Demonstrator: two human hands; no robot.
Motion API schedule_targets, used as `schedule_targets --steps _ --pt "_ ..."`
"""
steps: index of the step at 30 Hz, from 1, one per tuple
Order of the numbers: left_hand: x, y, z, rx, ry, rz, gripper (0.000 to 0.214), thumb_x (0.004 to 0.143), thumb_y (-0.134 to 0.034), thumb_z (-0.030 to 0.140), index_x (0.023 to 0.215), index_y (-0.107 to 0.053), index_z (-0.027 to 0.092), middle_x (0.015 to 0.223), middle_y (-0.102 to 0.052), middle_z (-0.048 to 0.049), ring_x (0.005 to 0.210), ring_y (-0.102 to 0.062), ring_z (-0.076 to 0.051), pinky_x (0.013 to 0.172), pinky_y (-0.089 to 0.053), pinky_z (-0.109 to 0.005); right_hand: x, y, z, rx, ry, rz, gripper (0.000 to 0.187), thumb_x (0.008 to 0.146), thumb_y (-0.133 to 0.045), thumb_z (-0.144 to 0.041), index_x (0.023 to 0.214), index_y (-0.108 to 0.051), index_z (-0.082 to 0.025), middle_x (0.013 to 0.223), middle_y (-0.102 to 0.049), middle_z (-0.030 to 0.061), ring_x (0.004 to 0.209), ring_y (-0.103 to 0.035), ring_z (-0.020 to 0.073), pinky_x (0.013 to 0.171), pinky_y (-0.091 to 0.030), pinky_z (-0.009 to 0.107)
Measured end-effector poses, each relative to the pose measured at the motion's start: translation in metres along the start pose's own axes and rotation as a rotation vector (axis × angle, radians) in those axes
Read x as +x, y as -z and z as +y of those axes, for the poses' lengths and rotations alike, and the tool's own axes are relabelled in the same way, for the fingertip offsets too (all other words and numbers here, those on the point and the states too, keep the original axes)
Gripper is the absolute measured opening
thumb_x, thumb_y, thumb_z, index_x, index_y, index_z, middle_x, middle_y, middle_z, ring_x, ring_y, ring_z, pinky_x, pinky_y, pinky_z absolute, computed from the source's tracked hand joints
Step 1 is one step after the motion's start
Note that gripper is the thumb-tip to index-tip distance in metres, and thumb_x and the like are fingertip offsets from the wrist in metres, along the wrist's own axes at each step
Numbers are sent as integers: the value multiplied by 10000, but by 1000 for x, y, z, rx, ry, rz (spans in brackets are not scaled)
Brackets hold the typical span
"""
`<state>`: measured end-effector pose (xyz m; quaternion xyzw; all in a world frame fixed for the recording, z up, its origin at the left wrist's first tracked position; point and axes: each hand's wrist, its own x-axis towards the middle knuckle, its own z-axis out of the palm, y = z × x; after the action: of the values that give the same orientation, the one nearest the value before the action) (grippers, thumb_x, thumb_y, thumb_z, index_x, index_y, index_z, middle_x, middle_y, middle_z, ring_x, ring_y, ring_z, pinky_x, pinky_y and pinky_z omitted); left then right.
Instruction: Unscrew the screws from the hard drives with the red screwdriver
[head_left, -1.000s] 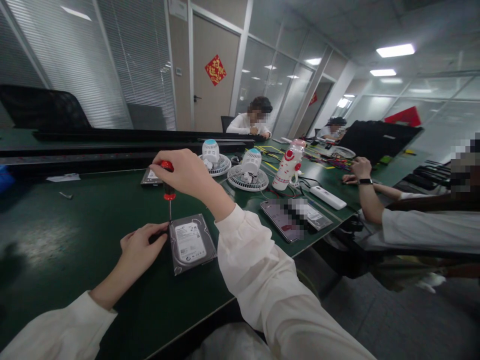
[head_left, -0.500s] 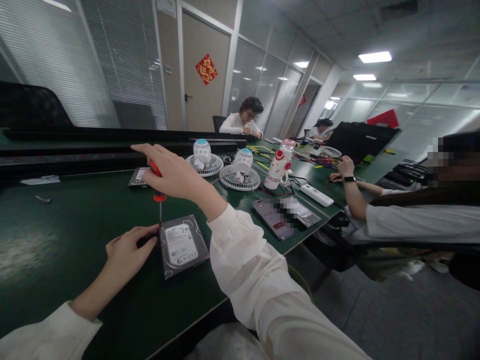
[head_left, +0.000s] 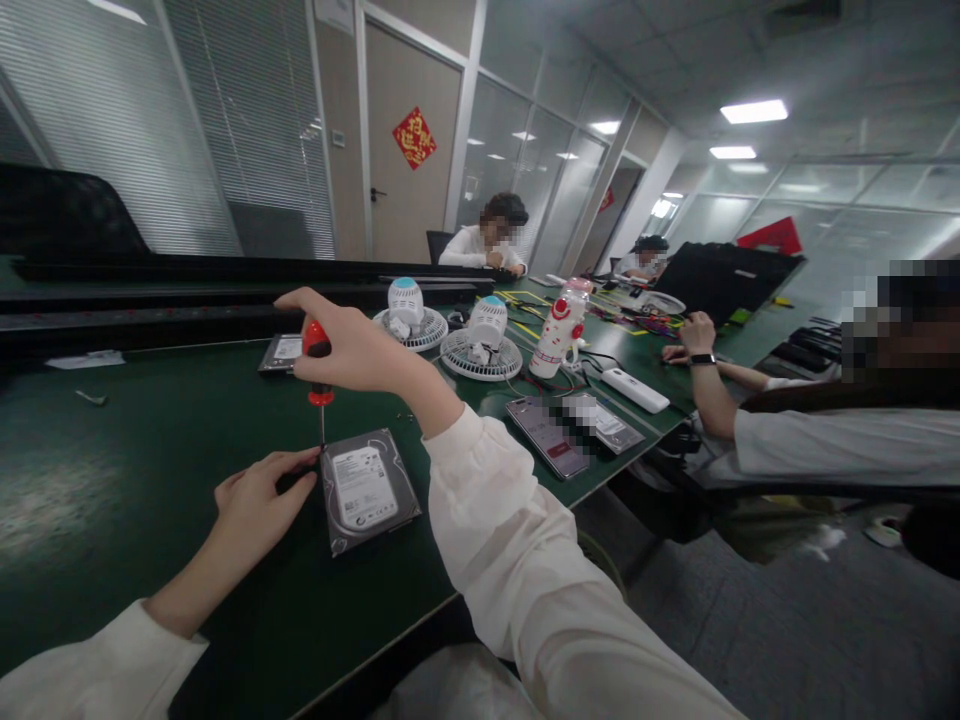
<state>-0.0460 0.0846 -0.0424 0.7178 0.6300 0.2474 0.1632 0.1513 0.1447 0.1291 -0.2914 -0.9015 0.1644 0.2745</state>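
Right hand (head_left: 345,345) half-closed round screwdriver (head_left: 321,397); left hand (head_left: 262,500) part-curled, hold unclear, hard drive (head_left: 367,490) just right of it. Likely screw-turning; next move needs steady tip.

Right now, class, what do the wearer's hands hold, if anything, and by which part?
The right hand holds the screwdriver by its handle. The left hand is at the hard drive, by its far-left corner; whether it grips cannot be told.

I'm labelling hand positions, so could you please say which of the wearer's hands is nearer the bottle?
Right. The right hand, at the screwdriver, is left of the bottle in the picture; the left hand, by the hard drive, is farther left and lower.
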Motion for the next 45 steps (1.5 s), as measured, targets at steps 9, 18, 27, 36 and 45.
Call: schedule_targets --steps 9,18,27,36,45 --pt "2 -3 -6 -34 -20 13 451 906 -512 428 1217 -814 304 1275 -810 -77 1249 -719 -383 1150 -473 -596 -2 -3 -18 -249 -187 82 471 1099 -416 -576 1268 -559 -160 1032 -737 86 898 -671 230 782 -436 341" --pt "1 -2 -3 -31 -29 11 456 918 -502 432 1229 -809 302 1280 -806 -88 1242 -721 -389 1133 -480 -603 -4 5 -5 -195 -36 60 198 1005 -570 -284 1140 -620 -148 1112 -723 79 979 -653 200 837 -441 297" --pt "1 -2 0 -31 -7 24 447 915 -520 407 1223 -813 267 1231 -821 -98 1175 -745 -371 1104 -502 -582 3 -7 -14 -213 -50 65 442 1032 -569 -260 1446 -598 -110 1414 -687 132 1282 -656 282 1052 -489 390" --pt "-1 0 7 -41 37 7 439 905 -537 393 1235 -798 268 1243 -815 -62 1211 -740 -319 1142 -486 -510 5 -12 -7 -252 -41 95 410 1053 -532 -212 1448 -573 -112 1374 -636 149 1232 -650 279 1063 -502 410" --pt "-3 1 12 -34 54 -2 439 899 -531 370 1230 -794 253 1279 -802 -68 1239 -721 -310 1186 -434 -551 7 -13 0 -247 -55 124 473 1088 -533 -504 1377 -626 -141 1188 -687 110 1052 -656 258 926 -489 379"
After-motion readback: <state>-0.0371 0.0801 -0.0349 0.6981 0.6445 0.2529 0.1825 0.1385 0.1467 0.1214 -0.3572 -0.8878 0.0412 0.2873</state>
